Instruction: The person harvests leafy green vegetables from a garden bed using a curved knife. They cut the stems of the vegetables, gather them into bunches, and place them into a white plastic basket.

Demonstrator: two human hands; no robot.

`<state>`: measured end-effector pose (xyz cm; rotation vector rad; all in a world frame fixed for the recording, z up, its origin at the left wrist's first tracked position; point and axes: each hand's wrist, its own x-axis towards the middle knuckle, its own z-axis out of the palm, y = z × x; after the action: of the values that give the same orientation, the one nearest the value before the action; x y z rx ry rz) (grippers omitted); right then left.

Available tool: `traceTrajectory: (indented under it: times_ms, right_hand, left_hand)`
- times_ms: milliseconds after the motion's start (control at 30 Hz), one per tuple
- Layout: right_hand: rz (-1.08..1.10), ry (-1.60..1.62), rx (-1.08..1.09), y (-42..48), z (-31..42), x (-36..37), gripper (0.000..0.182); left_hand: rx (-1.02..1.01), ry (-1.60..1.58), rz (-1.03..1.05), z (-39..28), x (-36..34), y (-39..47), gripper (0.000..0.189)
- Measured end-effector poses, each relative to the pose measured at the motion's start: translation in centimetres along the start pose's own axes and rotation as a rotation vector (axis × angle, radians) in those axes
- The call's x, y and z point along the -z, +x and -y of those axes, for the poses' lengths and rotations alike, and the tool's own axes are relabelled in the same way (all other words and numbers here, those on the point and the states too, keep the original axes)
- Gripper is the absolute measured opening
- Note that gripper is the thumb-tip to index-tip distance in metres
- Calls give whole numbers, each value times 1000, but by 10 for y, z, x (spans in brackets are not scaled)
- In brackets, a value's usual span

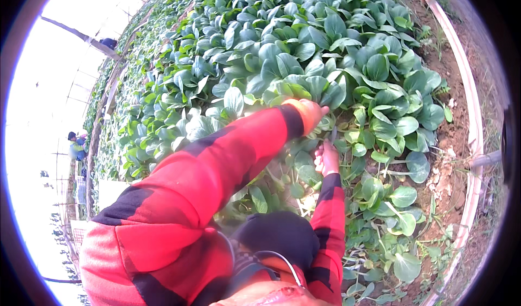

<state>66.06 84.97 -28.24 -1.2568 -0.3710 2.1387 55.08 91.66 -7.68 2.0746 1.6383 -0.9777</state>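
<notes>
My left hand [312,111] reaches into the front edge of a bed of leafy greens that look like pak choi. Its fingers are closed around the lower part of one pak choi plant [315,87], though leaves hide part of the grip. Just below it, my right hand [327,159] is closed on a small knife, whose handle is hidden in the fist. The knife blade [334,134] points up towards the plant's base, near the stems; whether it touches them I cannot tell. Both arms wear red sleeves with dark bands.
Dense pak choi [260,29] fills the bed ahead. Loose or cut leaves [405,218] lie on the soil at right, beside a pale border strip [468,131]. At far left, another person [77,145] is near a post. A dark rounded thing [276,234] is at bottom centre.
</notes>
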Motion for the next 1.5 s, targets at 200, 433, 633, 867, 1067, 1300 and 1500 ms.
traceTrajectory:
  times_ms: [200, 433, 633, 867, 1067, 1300, 1500]
  right_hand:
    - [-76, -149, 6, -2, -5, -4, 36]
    - [-103, -314, -54, -39, -6, 9, 33]
    - [-227, 95, 316, -118, 1, -38, 32]
    - [-186, 266, 160, -152, 20, -118, 27]
    - [312, 232, 329, -140, 41, -178, 29]
    - [772, -78, 836, -204, 107, -290, 43]
    - [970, -545, 623, -271, 15, -459, 57]
  left_hand:
    - [10, -93, -6, 6, -19, -31, 98]
    - [-58, 7, -262, 0, -49, -39, 60]
    - [-193, 43, -475, -1, -83, -64, 52]
    - [-265, -29, -856, 39, -98, -171, 51]
    - [-94, -38, -660, 114, -122, -257, 58]
    - [0, -1011, -1145, 245, -185, -378, 91]
    - [20, -1830, -1550, 302, -281, -424, 81]
